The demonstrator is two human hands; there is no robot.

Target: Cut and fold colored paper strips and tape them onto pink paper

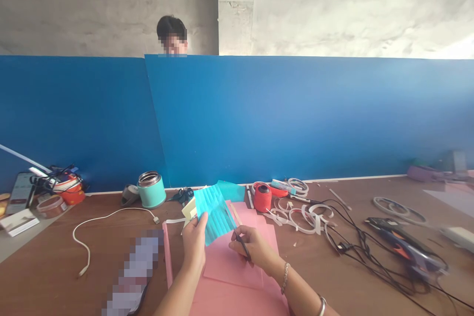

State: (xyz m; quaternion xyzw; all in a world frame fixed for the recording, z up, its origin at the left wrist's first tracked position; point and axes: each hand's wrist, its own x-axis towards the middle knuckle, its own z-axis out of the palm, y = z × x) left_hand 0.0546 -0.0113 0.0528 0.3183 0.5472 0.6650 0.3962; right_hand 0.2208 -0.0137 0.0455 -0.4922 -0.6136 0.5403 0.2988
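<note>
Several pink sheets (231, 274) lie at the near middle of the brown counter (111, 242). Above them, my left hand (196, 239) is clamped on the left edge of a tilted turquoise sheet (213, 207), likely to leave its right edge free for the dark scissors (243, 247), which my right hand (255, 249) grips beside that edge, seemingly for control.

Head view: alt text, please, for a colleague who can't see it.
The left hand holds creased blue paper while the right hand holds dark scissors at its edge, above pink sheets on a brown table. A turquoise jar stands left, black cables lie right, and a blue partition runs behind.
</note>
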